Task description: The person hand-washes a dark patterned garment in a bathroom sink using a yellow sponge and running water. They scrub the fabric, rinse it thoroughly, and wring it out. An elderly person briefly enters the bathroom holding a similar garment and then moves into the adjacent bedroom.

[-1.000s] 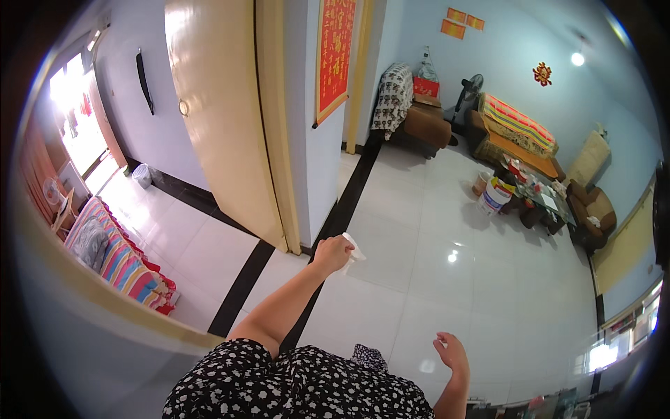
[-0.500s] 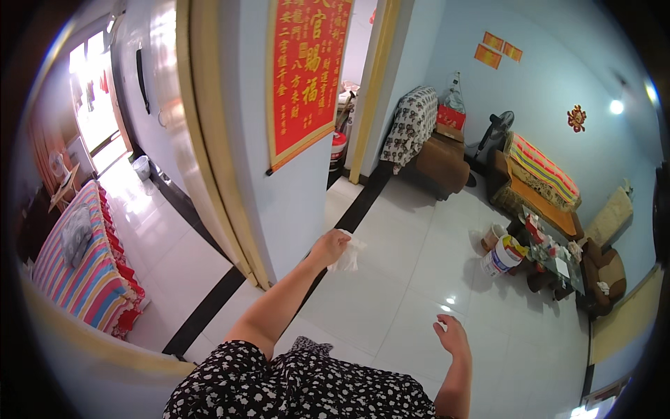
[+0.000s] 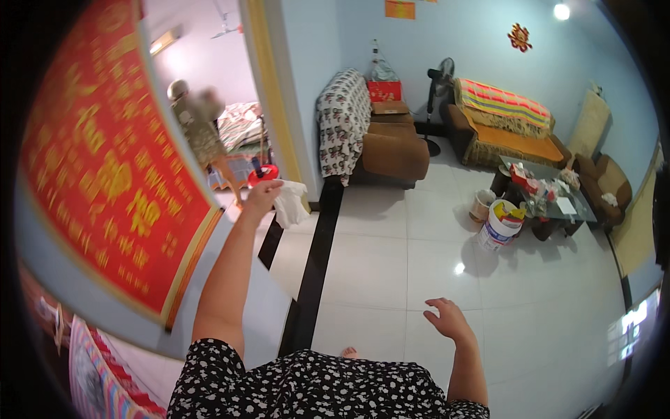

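A thin white cloth [image 3: 290, 204], perhaps a tissue, hangs from my left hand [image 3: 260, 197], whose fingers are pinched on its upper edge. That arm is stretched forward, close to the doorway and the red scroll with gold characters [image 3: 105, 160] on the wall. Over the tiled floor, lower right, my right hand [image 3: 449, 319] is held out with its fingers apart and nothing in it. A bare foot [image 3: 350, 353] shows just past my dress [image 3: 300, 391].
Through the doorway, a person [image 3: 195, 129] stands beside a bed [image 3: 241, 126]. A draped brown armchair [image 3: 394, 155], a standing fan [image 3: 436, 84] and a sofa [image 3: 516, 146] line the far side. White buckets [image 3: 497, 234] stand beside a cluttered glass table [image 3: 576, 209].
My view has turned left and moved forward, bringing the scroll close and the doorway with a person into sight. The white cloth stays in my left hand. My right hand remains open.
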`<state>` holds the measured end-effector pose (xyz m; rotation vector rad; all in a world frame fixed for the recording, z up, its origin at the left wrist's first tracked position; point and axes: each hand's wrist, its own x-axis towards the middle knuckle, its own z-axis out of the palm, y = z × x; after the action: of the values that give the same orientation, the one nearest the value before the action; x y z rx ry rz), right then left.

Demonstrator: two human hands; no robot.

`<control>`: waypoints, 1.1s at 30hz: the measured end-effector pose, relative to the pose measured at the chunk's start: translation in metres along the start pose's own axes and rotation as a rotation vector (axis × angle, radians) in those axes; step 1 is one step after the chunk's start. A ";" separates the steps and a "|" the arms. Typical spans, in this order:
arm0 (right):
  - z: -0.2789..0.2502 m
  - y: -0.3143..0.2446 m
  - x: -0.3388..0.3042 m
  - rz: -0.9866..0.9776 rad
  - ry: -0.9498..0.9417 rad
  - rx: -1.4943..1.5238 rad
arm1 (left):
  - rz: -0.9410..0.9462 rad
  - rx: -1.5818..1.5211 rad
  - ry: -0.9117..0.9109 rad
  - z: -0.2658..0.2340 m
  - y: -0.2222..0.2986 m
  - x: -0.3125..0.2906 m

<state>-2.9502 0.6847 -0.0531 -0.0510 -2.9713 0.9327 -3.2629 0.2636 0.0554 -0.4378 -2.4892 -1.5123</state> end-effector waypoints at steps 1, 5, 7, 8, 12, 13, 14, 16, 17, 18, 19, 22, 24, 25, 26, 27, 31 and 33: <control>-0.010 -0.005 0.020 0.064 -0.008 -0.002 | -0.005 -0.049 0.003 -0.003 -0.007 0.035; -0.014 0.034 0.098 0.145 0.127 0.104 | -0.122 -0.072 0.052 -0.005 -0.018 0.159; -0.014 0.057 0.132 0.190 0.148 0.116 | -0.168 -0.048 0.116 -0.001 -0.039 0.219; -0.016 0.068 0.150 0.230 0.133 0.116 | -0.182 -0.070 0.155 -0.001 -0.057 0.249; -0.019 0.128 0.255 0.295 0.095 0.083 | -0.197 -0.089 0.333 0.002 -0.107 0.355; -0.018 0.141 0.290 0.285 0.090 0.069 | -0.192 -0.093 0.354 -0.007 -0.133 0.379; -0.023 0.145 0.329 0.306 0.088 0.071 | -0.229 -0.130 0.375 -0.007 -0.145 0.401; -0.046 0.144 0.402 0.329 0.114 0.091 | -0.262 -0.202 0.420 -0.016 -0.136 0.445; -0.051 0.143 0.442 0.275 0.099 0.055 | -0.263 -0.147 0.436 -0.016 -0.142 0.462; -0.058 0.139 0.489 0.215 0.091 0.021 | -0.258 -0.092 0.455 -0.018 -0.145 0.481; -0.064 0.131 0.536 0.153 0.086 -0.011 | -0.245 -0.099 0.455 -0.028 -0.154 0.502; -0.070 0.082 0.656 -0.059 0.071 -0.041 | -0.298 -0.165 0.575 -0.035 -0.170 0.548; -0.063 0.048 0.727 -0.164 0.012 0.007 | -0.306 -0.181 0.603 -0.047 -0.190 0.576; -0.056 0.029 0.757 -0.201 -0.021 0.030 | -0.357 -0.165 0.618 -0.055 -0.203 0.589; -0.045 0.012 0.784 -0.237 -0.042 0.053 | -0.396 -0.153 0.628 -0.066 -0.215 0.602; -0.033 -0.005 0.808 -0.298 -0.067 0.063 | -0.424 -0.122 0.643 -0.081 -0.240 0.615; 0.002 -0.080 0.901 -0.487 -0.112 0.033 | -0.416 -0.220 0.693 -0.130 -0.279 0.674; 0.015 -0.115 0.937 -0.489 -0.155 0.032 | -0.415 -0.207 0.721 -0.158 -0.308 0.702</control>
<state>-3.8894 0.6186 0.0147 0.7419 -2.8762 0.9427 -4.0261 0.0934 0.0937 0.5498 -1.9154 -1.6764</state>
